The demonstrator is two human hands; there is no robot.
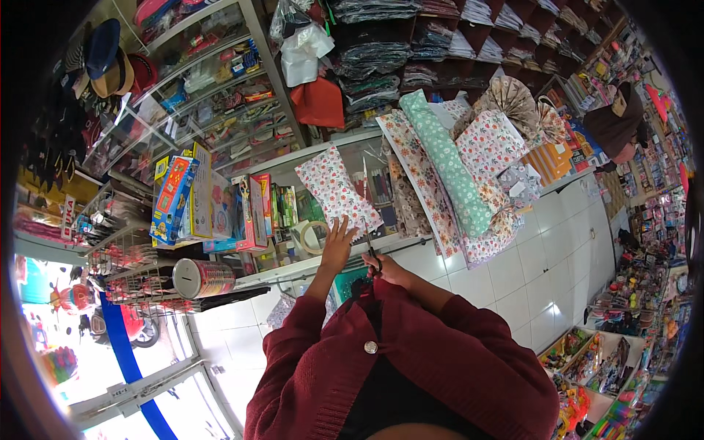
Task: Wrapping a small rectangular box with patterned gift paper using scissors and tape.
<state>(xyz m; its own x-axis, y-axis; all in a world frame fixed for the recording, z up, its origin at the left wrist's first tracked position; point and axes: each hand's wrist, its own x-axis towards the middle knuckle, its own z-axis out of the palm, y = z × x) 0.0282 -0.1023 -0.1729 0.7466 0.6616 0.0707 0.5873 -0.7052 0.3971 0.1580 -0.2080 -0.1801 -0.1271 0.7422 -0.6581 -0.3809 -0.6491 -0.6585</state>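
Note:
On the glass counter in front of me lies a piece of white floral wrapping paper (336, 190), narrower at its middle. My left hand (336, 247) rests on its near edge with the fingers spread. My right hand (385, 269) grips dark-handled scissors (372, 254), whose blades reach the paper's near right corner. A narrow pale strip (364, 176) stretches along the paper's right side; I cannot tell what it is. A roll of tape (314, 237) is beside my left hand.
Rolls of green floral paper (445, 165) and other patterned paper are heaped on the counter's right. Boxed toys (190, 198) and a striped tin (203, 278) stand at the left. A display case (289, 110) rises behind. A person (619, 124) is at the far right.

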